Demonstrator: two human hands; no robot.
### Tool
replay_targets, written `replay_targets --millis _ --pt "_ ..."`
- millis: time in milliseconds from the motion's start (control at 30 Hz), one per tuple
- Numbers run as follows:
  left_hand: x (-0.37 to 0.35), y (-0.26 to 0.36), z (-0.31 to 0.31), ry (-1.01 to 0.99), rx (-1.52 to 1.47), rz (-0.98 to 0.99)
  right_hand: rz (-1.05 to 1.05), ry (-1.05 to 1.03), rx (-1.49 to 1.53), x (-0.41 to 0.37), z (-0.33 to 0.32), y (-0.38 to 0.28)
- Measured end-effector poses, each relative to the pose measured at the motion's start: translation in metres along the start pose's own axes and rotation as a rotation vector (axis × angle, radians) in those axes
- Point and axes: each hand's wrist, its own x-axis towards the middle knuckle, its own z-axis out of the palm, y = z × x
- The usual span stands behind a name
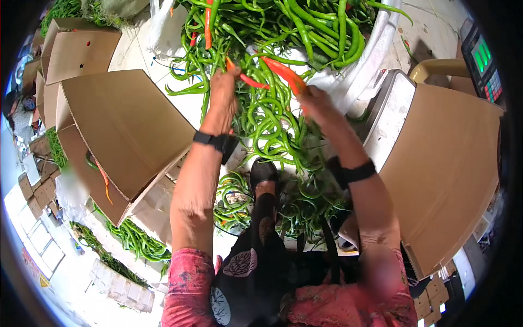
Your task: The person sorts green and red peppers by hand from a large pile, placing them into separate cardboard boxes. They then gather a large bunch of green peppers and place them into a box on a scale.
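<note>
A large heap of long green chili peppers (272,117) spreads in front of me, with a few red ones among them. My right hand (317,104) is closed around the end of a red chili pepper (283,73), which points up and left over the heap. Over the left part of the pile, my left hand (222,90) has its fingers pinched together at an orange-red chili pepper (229,62); the fingers are partly blurred. Another red chili pepper (254,82) lies just right of the left hand.
An open cardboard box (128,125) stands on my left, with another box (81,52) behind it. On my right are a second open carton (441,163) and a scale with a lit display (482,57). Loose green peppers lie around my shoe (264,170).
</note>
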Motion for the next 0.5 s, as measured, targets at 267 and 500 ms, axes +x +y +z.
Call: replay_targets --millis 267,500 --pt "-0.127 0.015 -0.034 -0.366 -0.394 0.065 0.117 -0.045 0.537 -0.066 -0.044 0.008" --pt "-0.137 0.018 -0.060 -0.352 -0.680 -0.052 0.007 -0.033 0.840 -0.090 -0.017 0.017"
